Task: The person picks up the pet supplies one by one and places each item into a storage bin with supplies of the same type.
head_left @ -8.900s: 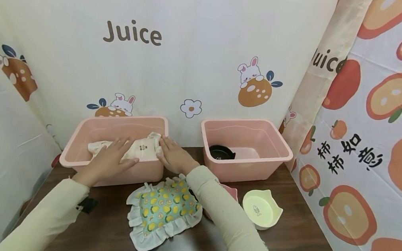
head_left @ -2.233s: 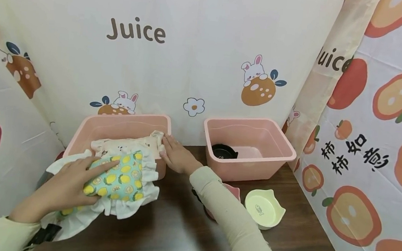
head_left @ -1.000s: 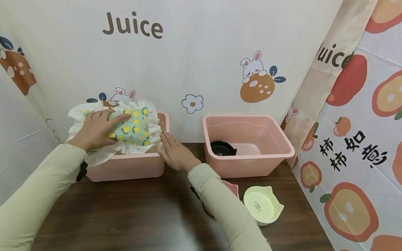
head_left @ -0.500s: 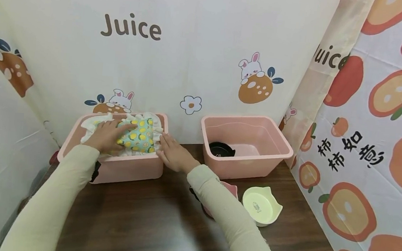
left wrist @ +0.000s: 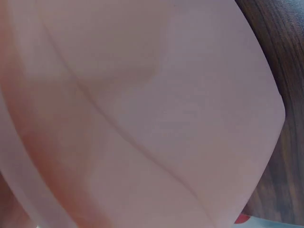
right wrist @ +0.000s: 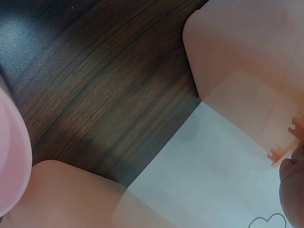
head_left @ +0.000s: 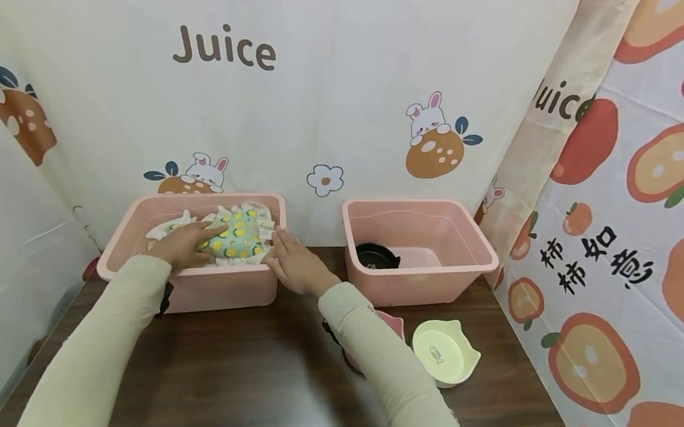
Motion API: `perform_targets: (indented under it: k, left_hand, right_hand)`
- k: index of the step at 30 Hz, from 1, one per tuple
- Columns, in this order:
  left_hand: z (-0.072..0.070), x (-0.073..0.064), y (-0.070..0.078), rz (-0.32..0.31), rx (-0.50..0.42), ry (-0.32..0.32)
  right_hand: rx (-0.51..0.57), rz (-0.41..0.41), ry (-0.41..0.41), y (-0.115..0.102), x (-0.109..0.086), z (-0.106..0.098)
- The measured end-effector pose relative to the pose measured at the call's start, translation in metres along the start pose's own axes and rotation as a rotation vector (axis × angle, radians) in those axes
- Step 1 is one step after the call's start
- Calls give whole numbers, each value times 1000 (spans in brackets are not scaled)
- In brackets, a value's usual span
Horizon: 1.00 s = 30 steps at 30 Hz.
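Note:
A lemon-print cushion (head_left: 239,235) with a white frill lies inside the left pink bin (head_left: 219,291). My left hand (head_left: 180,243) rests on its left part, with thumb and fingers spread over the fabric. My right hand (head_left: 300,262) lays straight fingers against the bin's right end, beside the frill. The cream cloth item seen earlier in this bin is hidden under the cushion. Only the bin's pink wall (left wrist: 190,114) fills most of the left wrist view. Part of the right hand (right wrist: 292,190) shows at the right edge of its wrist view.
To the right stands a second pink bin (head_left: 415,288) with a black cat-eared bowl (head_left: 377,256) in it. In front are a pale green cat-eared bowl (head_left: 442,351) and a pink bowl (head_left: 392,323), partly behind the right forearm. All stand on a dark wooden table (head_left: 230,380).
The left hand has lifted the cushion from the table, brought it over the left bin and lowered it in, on top of the cream cloth item. The right hand has stayed at the bin's end.

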<state>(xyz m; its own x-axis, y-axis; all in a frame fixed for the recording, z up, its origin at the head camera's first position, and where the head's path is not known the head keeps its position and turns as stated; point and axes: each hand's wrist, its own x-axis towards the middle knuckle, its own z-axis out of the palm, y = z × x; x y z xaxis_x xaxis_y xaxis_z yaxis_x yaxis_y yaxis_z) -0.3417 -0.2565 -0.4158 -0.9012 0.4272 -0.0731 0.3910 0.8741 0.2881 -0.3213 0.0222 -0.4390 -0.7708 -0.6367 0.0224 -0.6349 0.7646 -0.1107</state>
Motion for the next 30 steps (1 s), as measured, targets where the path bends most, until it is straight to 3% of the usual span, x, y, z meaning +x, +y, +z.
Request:
perform_targets:
  k: [4, 11, 20, 30]
  left_hand:
    - [3, 0, -3, 15, -24, -30]
    - [4, 2, 2, -27, -47, -122]
    - [12, 10, 9, -108, 113, -129]
    - [13, 13, 16, -152, 128, -176]
  right_hand:
    - [17, 2, 6, 0, -1, -1]
    - [10, 17, -10, -1, -2, -3]
    - [13, 14, -5, -2, -2, -1]
    - [0, 20, -12, -1, -1, 0]
